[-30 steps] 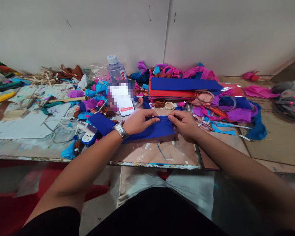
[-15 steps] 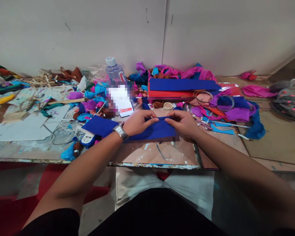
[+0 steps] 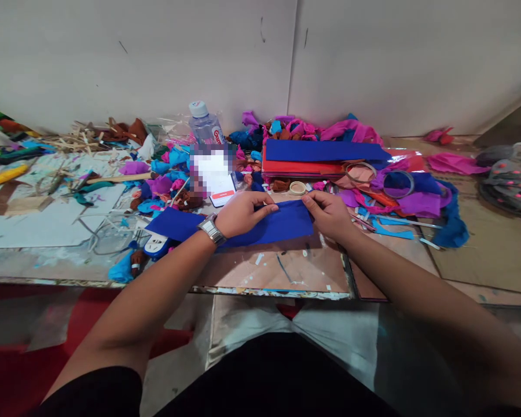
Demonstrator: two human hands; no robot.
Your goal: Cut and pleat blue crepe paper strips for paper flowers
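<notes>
A long blue strip of what looks like crepe paper (image 3: 282, 223) stretches across the table in front of me, its left end reaching past my wrist. My left hand (image 3: 245, 214) pinches its upper edge near the middle, thumb against fingers. At the strip's upper right corner, my right hand (image 3: 330, 214) grips the edge between thumb and forefinger. Behind both hands lies a stack of red sheets (image 3: 304, 168) with a folded blue strip (image 3: 325, 150) on top. A roll of tape (image 3: 297, 187) sits just beyond the held strip.
A lit phone (image 3: 219, 179) and a plastic bottle (image 3: 206, 127) stand left of centre among crumpled coloured scraps. A white-and-blue power socket (image 3: 156, 245) lies near my left wrist. Two tape rings (image 3: 398, 184) rest at the right. Cardboard (image 3: 490, 249) covers the far right.
My right hand has shifted slightly right along the upper edge, away from my left hand. The strip's top edge between them now lies flatter and more open to view.
</notes>
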